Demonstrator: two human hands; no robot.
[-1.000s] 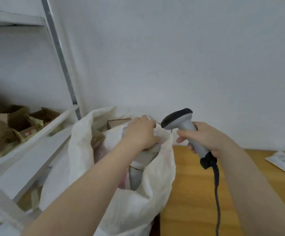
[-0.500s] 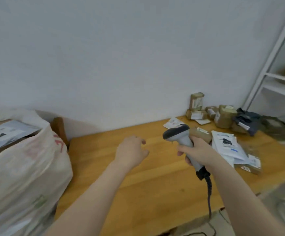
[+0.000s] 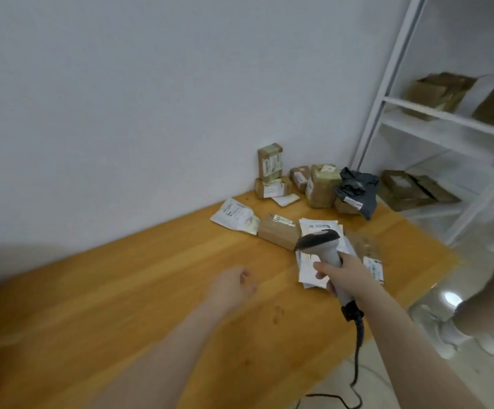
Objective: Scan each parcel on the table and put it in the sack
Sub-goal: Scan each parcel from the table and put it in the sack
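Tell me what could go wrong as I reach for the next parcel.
The cord from the scanner trails off the table to the floor and might snag as your right hand swings it. The upright box perched on another parcel by the wall could topple if you pull its neighbours.

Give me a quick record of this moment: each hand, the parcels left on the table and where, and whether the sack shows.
left hand: loosely curled, empty, over the wooden table
right hand: grips the barcode scanner
near parcels: white mailer, flat brown box, stack of white mailers behind the scanner
far corner: brown boxes by the wall, black poly bag beside them
sack: not in view
beside table: white shelf rack holding cardboard boxes
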